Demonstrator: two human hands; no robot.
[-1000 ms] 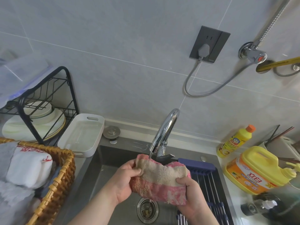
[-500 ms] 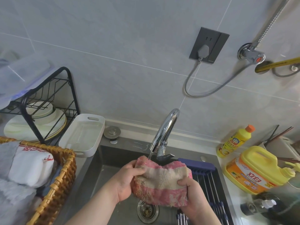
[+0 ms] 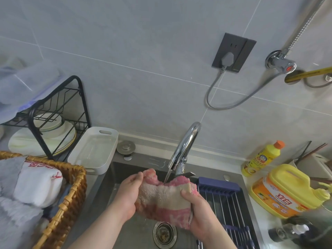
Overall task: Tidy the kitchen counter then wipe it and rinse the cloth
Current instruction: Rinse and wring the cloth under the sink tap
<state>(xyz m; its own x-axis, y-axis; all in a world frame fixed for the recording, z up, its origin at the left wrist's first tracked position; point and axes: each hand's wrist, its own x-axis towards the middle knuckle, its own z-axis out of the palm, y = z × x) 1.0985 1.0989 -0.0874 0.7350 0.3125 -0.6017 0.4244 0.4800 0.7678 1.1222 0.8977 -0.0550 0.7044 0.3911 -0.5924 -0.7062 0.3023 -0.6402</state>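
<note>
A pink and beige cloth (image 3: 164, 198) is bunched between both hands over the steel sink (image 3: 116, 178). My left hand (image 3: 128, 193) grips its left end and my right hand (image 3: 201, 211) grips its right end. A thin stream of water runs from the chrome faucet (image 3: 186, 146) onto the cloth's top edge. The sink drain (image 3: 164, 234) lies directly below the cloth.
A blue-framed roll-up drying rack (image 3: 228, 202) covers the sink's right side. Yellow detergent jug (image 3: 287, 191) and small yellow bottle (image 3: 260, 159) stand on the right. At left are a white tray (image 3: 94, 151), a black dish rack (image 3: 52, 115) and a wicker basket (image 3: 71, 194) of towels.
Water now streams from the faucet onto the cloth. Both hands have shifted the cloth slightly, bunching its top edge under the spout.
</note>
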